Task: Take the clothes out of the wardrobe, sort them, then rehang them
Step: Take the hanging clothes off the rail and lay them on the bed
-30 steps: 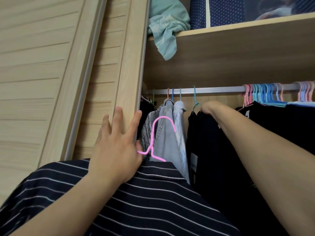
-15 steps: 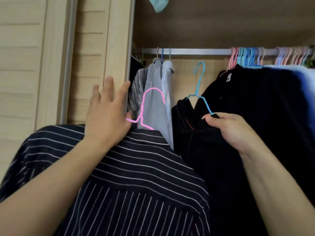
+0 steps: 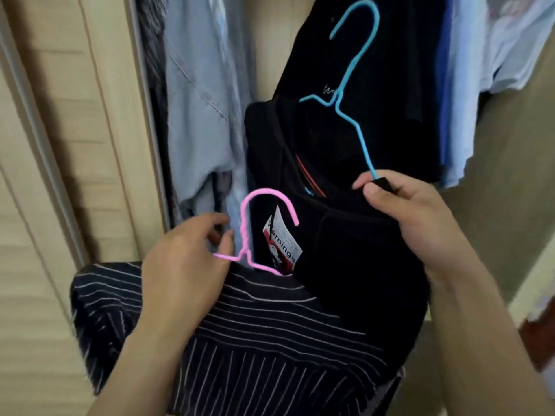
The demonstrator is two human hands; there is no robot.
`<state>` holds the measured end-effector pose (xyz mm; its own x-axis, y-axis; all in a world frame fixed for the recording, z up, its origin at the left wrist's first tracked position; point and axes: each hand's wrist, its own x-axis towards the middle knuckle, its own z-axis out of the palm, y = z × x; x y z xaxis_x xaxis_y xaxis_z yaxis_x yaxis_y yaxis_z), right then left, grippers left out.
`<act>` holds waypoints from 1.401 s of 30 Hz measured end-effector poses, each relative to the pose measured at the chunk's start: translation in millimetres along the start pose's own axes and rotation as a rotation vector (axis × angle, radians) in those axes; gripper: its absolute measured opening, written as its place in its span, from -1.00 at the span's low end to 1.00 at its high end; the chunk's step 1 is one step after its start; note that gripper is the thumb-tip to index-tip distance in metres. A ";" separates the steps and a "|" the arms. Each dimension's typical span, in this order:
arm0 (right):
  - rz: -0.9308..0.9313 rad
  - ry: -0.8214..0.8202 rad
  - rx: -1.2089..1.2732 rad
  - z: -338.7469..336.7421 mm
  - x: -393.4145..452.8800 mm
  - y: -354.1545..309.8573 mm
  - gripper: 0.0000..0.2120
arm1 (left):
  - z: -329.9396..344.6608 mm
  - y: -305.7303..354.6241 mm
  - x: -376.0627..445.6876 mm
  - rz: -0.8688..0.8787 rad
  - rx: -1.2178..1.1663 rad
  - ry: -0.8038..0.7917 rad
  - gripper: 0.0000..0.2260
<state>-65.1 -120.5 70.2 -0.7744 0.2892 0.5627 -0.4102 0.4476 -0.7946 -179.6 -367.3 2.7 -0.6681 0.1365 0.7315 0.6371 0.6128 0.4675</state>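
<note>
My right hand [image 3: 417, 217] pinches the shoulder of a black garment [image 3: 345, 235] that hangs on a blue wire hanger [image 3: 354, 85], off the rail and in front of the wardrobe. A white and red tag [image 3: 282, 244] shows at its side. My left hand [image 3: 186, 259] holds the shoulder of a pink wire hanger [image 3: 255, 223] with loosely curled fingers. That hanger carries a dark striped shirt [image 3: 246, 334], which drapes over my left forearm.
Light blue and grey clothes [image 3: 204, 115] hang at the left inside the wardrobe, next to the wooden sliding door [image 3: 75, 145]. Dark, blue and white garments [image 3: 468, 85] hang at the right. The wardrobe's side panel [image 3: 504, 175] stands further right.
My right hand has pulled the black garment and its blue hanger out and down toward me. My left hand curled in nearer the pink hanger. My view dropped below the rail.
</note>
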 end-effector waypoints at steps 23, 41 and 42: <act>0.265 -0.245 0.321 -346.1 -297.1 27.7 -0.61 | 33.9 230.8 -339.5 -0.426 0.089 -0.716 -0.88; 0.626 0.177 -0.081 -435.0 -453.0 29.1 -0.71 | 9.1 332.3 -419.2 -1.086 -0.578 -1.085 -0.88; 0.599 0.198 -0.083 -446.0 -453.7 18.9 -0.72 | 0.2 345.3 -410.4 -1.136 -0.680 -1.070 -0.84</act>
<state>493.4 134.0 -98.5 -0.7514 0.6568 0.0641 0.1111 0.2216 -0.9688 314.5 -211.5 -136.2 -0.6290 0.4950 -0.5994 -0.4605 0.3839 0.8003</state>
